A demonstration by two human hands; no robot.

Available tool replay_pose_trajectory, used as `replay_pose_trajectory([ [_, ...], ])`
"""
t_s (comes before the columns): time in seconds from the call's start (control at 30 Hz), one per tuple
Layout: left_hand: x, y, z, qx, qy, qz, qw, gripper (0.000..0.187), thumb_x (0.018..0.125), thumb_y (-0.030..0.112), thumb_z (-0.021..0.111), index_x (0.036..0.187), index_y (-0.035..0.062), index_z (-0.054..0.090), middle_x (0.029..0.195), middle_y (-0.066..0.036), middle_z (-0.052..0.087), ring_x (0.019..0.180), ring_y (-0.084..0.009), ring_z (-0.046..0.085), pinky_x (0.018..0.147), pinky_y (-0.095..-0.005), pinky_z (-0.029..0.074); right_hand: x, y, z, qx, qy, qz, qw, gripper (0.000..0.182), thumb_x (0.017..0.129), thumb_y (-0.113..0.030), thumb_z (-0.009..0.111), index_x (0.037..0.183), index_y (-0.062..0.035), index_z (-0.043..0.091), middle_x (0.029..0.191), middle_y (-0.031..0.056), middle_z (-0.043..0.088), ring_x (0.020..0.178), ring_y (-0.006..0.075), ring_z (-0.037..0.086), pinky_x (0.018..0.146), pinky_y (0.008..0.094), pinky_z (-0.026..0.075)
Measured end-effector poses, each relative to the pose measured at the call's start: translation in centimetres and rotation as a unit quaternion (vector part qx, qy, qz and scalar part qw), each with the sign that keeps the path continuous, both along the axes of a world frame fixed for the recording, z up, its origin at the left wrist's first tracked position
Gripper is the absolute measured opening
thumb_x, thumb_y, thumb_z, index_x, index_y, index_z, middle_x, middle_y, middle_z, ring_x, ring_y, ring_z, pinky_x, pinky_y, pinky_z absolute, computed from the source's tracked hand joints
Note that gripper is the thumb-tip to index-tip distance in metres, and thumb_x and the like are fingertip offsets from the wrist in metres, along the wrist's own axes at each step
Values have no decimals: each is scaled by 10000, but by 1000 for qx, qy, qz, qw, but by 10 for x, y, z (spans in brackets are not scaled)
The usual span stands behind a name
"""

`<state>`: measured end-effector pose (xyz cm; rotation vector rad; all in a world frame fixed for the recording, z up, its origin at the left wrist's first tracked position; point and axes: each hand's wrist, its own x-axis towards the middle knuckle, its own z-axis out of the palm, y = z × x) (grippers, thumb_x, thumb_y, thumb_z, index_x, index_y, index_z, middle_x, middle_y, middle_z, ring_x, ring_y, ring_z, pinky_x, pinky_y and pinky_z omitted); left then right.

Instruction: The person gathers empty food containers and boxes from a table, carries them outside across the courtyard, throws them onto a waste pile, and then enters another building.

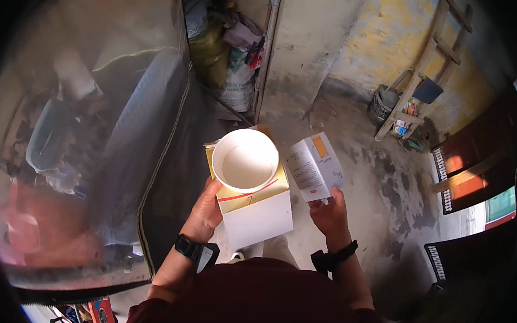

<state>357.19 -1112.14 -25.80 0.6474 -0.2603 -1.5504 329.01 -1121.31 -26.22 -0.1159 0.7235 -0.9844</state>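
- My left hand (209,207): grip clasping the left side of the box (258,223), thumb near the tub's rim.
- White tub (245,161): sits atop the box, mouth facing up to me.
- My right hand (330,215): grip pinching the leaflet (316,167) by its lower edge, just right of the box.
- Ladder (430,65) against the wall, bucket (382,106) beside it.

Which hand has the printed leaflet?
The right hand: it holds the leaflet by its lower edge, while the left hand holds the box.
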Motion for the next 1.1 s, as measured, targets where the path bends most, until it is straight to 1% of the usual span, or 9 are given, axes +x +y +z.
replay_pose_trajectory([
  [0.07, 16, -42, -2, 6, -5, 33, 999, 581, 834, 332, 591, 1277, 48, 347, 1240, -132, 465, 1132, -232, 483, 945, -403, 422, 16, -54, 0, -71, 42, 26, 996, 381, 806, -316, 553, 1141, -163, 456, 1028, -13, 534, 897, 148, 535, 585, 227, 405],
  [0.1, 29, -84, 0, -17, 21, 46, 999, 582, 839, 340, 584, 1281, 43, 350, 1259, -139, 459, 1145, -241, 474, 948, -401, 418, 27, -115, -6, -74, 37, 45, 996, 381, 806, -316, 553, 1141, -163, 456, 1028, -13, 534, 897, 148, 535, 585, 227, 405],
  [0.17, 43, -112, -8, 4, 24, 74, 997, 576, 858, 348, 554, 1294, 36, 342, 1251, -153, 472, 1117, -259, 500, 936, -399, 429, 25, -169, -20, -83, 16, 136, 987, 361, 806, -306, 532, 1127, -155, 464, 982, -10, 553, 811, 129, 540, 553, 219, 387],
  [0.33, 66, -208, 18, 32, 8, 172, 985, 556, 859, 356, 528, 1261, -5, 395, 1223, -182, 498, 1070, -288, 537, 900, -399, 459, 62, -302, -18, -96, 20, 185, 978, 358, 791, -333, 558, 1108, -190, 475, 939, -27, 560, 745, 100, 533, 521, 208, 367],
  [0.53, 81, -276, 36, 48, 52, 218, 973, 579, 843, 372, 543, 1252, -13, 402, 1205, -191, 510, 1065, -292, 540, 885, -396, 472, 105, -394, -23, -23, 86, 192, 977, 378, 810, -370, 592, 1122, -194, 470, 943, -31, 564, 758, 100, 540, 533, 205, 360],
  [0.7, 99, -337, 65, 35, 47, 237, 970, 592, 844, 399, 532, 1257, -5, 401, 1216, -193, 503, 1056, -286, 547, 884, -388, 476, 149, -452, -29, -54, 80, 238, 967, 390, 793, -353, 630, 1116, -205, 469, 942, -20, 559, 748, 90, 532, 523, 207, 346],
  [0.87, 149, -406, 53, 12, 27, 249, 968, 598, 841, 399, 525, 1261, -7, 398, 1213, -195, 504, 1045, -288, 554, 880, -389, 478, 199, -513, -31, -57, 89, 260, 960, 412, 766, -353, 647, 1106, -202, 471, 922, -28, 556, 727, 77, 524, 495, 211, 322],
  [0.97, 181, -449, 46, 2, 61, 240, 969, 561, 847, 358, 505, 1252, -18, 404, 1189, -202, 520, 1032, -292, 560, 887, -394, 470, 225, -560, -30, -116, 181, 261, 941, 425, 746, -319, 650, 1107, -192, 466, 887, -44, 552, 724, 63, 517, 477, 210, 292],
  [1.1, 218, -499, 23, 22, -14, 249, 968, 541, 863, 350, 484, 1247, -22, 406, 1197, -189, 515, 1040, -282, 555, 878, -376, 470, 268, -604, -46, -141, 294, 244, 913, 669, 678, -271, 694, 1239, -145, 352, 898, -22, 528, 733, 78, 480, 521, 253, 307],
])
